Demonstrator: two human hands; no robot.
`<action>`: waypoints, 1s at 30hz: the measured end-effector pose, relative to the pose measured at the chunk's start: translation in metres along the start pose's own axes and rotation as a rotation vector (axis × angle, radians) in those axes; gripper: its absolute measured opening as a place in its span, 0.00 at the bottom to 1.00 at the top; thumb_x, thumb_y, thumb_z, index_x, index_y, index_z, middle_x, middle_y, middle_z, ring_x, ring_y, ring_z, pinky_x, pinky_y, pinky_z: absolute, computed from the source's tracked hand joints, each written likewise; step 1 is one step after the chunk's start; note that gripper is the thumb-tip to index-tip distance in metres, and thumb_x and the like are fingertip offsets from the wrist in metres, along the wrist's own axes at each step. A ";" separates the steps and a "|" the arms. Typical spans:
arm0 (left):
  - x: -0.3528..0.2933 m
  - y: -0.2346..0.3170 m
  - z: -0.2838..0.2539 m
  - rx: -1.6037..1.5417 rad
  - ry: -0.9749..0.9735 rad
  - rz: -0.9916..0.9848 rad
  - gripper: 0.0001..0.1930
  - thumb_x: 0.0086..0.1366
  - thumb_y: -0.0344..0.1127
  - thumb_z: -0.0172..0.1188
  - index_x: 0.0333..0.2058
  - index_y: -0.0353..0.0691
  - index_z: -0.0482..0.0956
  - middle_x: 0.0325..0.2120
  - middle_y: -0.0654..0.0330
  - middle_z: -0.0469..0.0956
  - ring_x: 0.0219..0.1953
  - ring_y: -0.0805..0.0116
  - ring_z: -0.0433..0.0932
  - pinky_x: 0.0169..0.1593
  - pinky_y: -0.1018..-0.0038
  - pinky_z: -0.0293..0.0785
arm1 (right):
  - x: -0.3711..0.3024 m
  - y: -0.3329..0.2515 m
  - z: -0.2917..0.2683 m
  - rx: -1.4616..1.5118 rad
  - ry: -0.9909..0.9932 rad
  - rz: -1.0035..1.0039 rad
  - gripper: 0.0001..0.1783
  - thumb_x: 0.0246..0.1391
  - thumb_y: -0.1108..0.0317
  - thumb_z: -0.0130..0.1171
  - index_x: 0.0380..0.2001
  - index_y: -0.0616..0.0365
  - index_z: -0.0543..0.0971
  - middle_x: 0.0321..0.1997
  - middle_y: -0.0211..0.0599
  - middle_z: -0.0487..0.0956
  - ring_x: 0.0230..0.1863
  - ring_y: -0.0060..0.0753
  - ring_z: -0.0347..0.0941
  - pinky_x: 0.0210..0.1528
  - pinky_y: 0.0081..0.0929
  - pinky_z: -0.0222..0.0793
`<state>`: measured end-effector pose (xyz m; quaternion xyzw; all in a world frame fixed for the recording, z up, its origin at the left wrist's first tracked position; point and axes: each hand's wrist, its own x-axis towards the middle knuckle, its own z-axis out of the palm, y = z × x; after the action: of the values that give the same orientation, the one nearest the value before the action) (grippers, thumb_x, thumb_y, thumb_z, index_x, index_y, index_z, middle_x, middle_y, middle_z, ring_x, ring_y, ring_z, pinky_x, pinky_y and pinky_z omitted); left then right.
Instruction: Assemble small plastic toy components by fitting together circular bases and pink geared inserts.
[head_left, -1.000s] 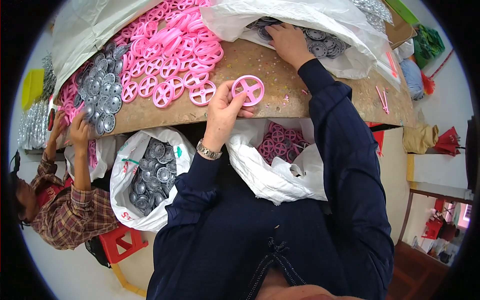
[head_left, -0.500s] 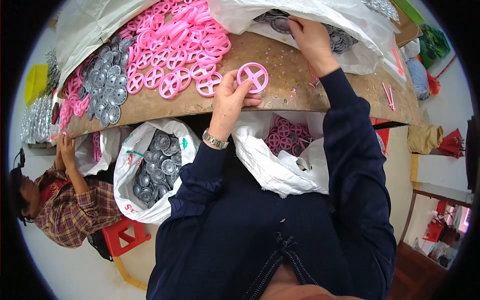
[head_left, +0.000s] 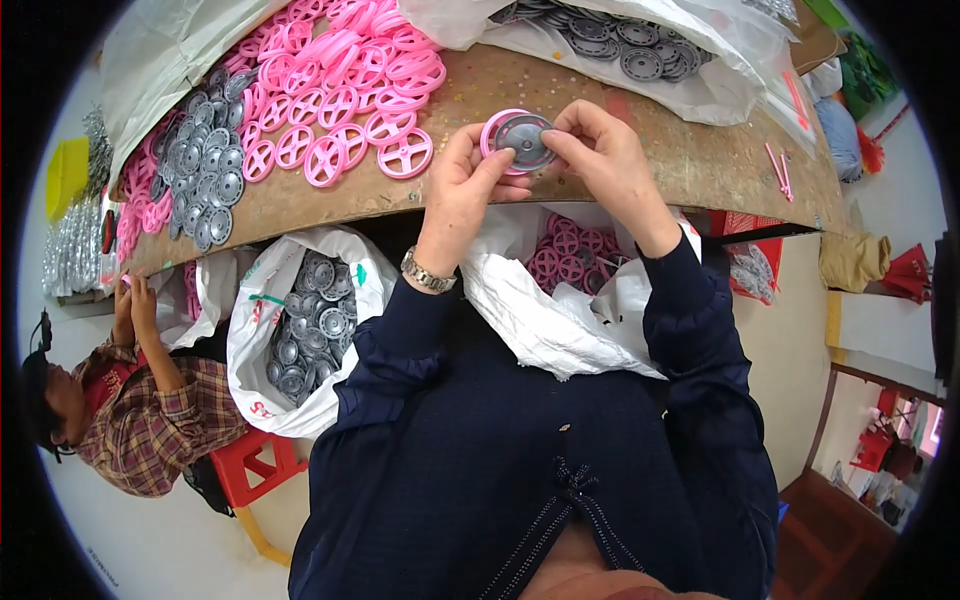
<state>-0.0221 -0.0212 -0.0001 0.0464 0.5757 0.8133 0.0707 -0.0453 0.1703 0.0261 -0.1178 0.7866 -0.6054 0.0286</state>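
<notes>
Over the table's near edge, my left hand (head_left: 468, 190) pinches a pink plastic wheel ring (head_left: 489, 131) by its left side. A round grey plastic disc (head_left: 524, 140) lies against the ring's face, covering most of its spokes. My right hand (head_left: 612, 165) grips the disc's right side, with thumb and fingers closed at its edge. Whether the disc is seated in the ring, I cannot tell. To the left of my hands spreads a heap of pink spoked rings (head_left: 350, 80). Beyond my right hand, more grey discs (head_left: 640, 50) spill from a white sack (head_left: 735, 75).
Below the table edge, an open white sack (head_left: 245, 345) holds grey discs, and another white sack (head_left: 530, 325) holds pink wheels. Grey discs (head_left: 205, 160) lie at the table's left. A person in a plaid shirt (head_left: 160, 430) sits at left. Pink sticks (head_left: 778, 172) lie at right.
My right hand has come back from the far sack with a grey disc and brought it onto the pink ring. My left hand still holds the ring, in nearly the same place.
</notes>
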 end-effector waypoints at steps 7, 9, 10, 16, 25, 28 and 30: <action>-0.012 -0.005 0.005 0.071 -0.037 0.052 0.13 0.70 0.27 0.54 0.52 0.33 0.70 0.39 0.58 0.80 0.35 0.73 0.82 0.37 0.78 0.82 | -0.014 -0.003 0.009 -0.213 0.138 -0.136 0.09 0.58 0.68 0.63 0.37 0.62 0.76 0.32 0.27 0.78 0.31 0.18 0.72 0.35 0.19 0.70; -0.015 -0.006 0.006 0.068 -0.062 0.058 0.14 0.71 0.27 0.54 0.53 0.33 0.70 0.40 0.58 0.80 0.37 0.73 0.82 0.38 0.78 0.82 | -0.018 -0.004 0.011 -0.116 0.150 -0.133 0.10 0.59 0.68 0.62 0.40 0.62 0.77 0.35 0.28 0.78 0.34 0.18 0.73 0.38 0.19 0.70; -0.016 -0.007 0.006 0.067 -0.063 0.055 0.14 0.71 0.27 0.54 0.53 0.33 0.70 0.40 0.58 0.80 0.37 0.73 0.82 0.38 0.78 0.82 | -0.019 -0.006 0.012 -0.021 0.161 -0.132 0.11 0.59 0.69 0.62 0.42 0.63 0.77 0.37 0.30 0.79 0.36 0.19 0.74 0.41 0.19 0.71; -0.023 -0.011 0.012 0.013 -0.137 0.099 0.13 0.71 0.27 0.54 0.53 0.33 0.70 0.42 0.59 0.78 0.39 0.72 0.81 0.40 0.77 0.83 | -0.034 -0.010 0.001 0.188 -0.052 -0.009 0.11 0.62 0.73 0.57 0.47 0.66 0.77 0.42 0.31 0.81 0.43 0.19 0.75 0.47 0.19 0.71; -0.029 -0.009 0.028 0.267 -0.058 0.234 0.09 0.71 0.28 0.54 0.46 0.31 0.74 0.37 0.57 0.78 0.32 0.73 0.82 0.30 0.79 0.81 | -0.049 -0.003 0.013 0.061 0.140 -0.107 0.07 0.62 0.74 0.57 0.42 0.65 0.79 0.37 0.25 0.80 0.38 0.14 0.73 0.42 0.16 0.69; -0.028 -0.009 0.030 0.275 -0.034 0.187 0.10 0.72 0.29 0.52 0.49 0.31 0.73 0.36 0.58 0.79 0.32 0.74 0.81 0.31 0.80 0.80 | -0.046 0.007 0.012 0.118 0.126 -0.028 0.07 0.62 0.74 0.57 0.41 0.64 0.79 0.36 0.25 0.80 0.38 0.14 0.73 0.42 0.16 0.69; -0.026 -0.007 0.028 0.289 -0.082 0.064 0.12 0.72 0.29 0.53 0.51 0.32 0.71 0.38 0.58 0.79 0.32 0.73 0.81 0.32 0.80 0.80 | -0.044 0.016 0.008 0.163 0.106 -0.002 0.07 0.62 0.73 0.57 0.41 0.64 0.78 0.36 0.26 0.80 0.38 0.14 0.73 0.42 0.16 0.69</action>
<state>0.0078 0.0028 0.0031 0.1077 0.6816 0.7212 0.0606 -0.0040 0.1763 0.0043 -0.0839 0.7349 -0.6729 -0.0043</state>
